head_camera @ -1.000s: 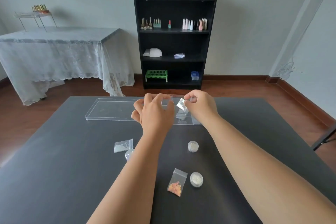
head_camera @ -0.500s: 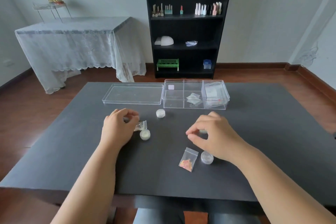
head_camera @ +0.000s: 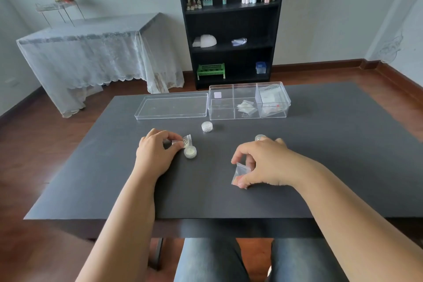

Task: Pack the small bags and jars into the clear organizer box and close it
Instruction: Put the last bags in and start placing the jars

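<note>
Two bags pinched: left hand [head_camera: 153,155] fingers on beaded bag [head_camera: 185,142], right hand [head_camera: 263,163] fingers on clear bag [head_camera: 240,171].

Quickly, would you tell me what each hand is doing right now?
Left hand: pinching a small bag of beads.
Right hand: pinching a small clear bag.

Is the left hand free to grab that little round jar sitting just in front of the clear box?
Probably not right away: the left hand is pinching a small bag. The jar itself stands clear on the table, nothing blocking the way.
</note>
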The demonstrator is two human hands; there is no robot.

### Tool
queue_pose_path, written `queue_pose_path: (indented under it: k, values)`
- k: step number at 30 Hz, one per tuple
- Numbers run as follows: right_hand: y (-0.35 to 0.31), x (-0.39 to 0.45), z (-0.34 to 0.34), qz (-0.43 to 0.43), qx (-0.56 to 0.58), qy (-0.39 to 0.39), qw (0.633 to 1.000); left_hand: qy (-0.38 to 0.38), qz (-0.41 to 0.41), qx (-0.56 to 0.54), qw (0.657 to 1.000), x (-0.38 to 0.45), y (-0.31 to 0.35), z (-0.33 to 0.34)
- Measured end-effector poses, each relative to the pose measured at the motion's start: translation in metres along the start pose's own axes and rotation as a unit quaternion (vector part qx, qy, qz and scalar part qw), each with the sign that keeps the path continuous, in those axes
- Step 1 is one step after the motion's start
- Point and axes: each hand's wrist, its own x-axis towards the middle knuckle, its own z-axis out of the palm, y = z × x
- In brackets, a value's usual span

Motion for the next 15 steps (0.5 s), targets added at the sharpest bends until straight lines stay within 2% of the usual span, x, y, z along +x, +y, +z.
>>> queue_pose_path:
  k: [4, 6, 10, 13, 15]
  values:
    - [0.006, 0.003, -0.001, -0.032, 0.121, -0.005, 0.992, 0.038, -0.027, -0.053, 0.998, -0.003, 0.003, 0.002]
    - [0.012, 0.008, -0.008, -0.053, 0.182, 0.029, 0.981, 0.047, -0.040, -0.069, 0.996, -0.003, 0.005, 0.003]
    - [0.035, 0.030, -0.027, -0.072, 0.223, 0.197, 0.952, 0.087, -0.065, -0.154, 0.982, -0.001, 0.009, 0.005]
    - [0.049, 0.053, -0.040, -0.054, 0.222, 0.349, 0.909, 0.112, -0.068, -0.250, 0.959, 0.001, 0.020, 0.008]
    - [0.054, 0.066, -0.045, -0.047, 0.195, 0.423, 0.884, 0.108, -0.053, -0.295, 0.948, 0.004, 0.031, 0.011]
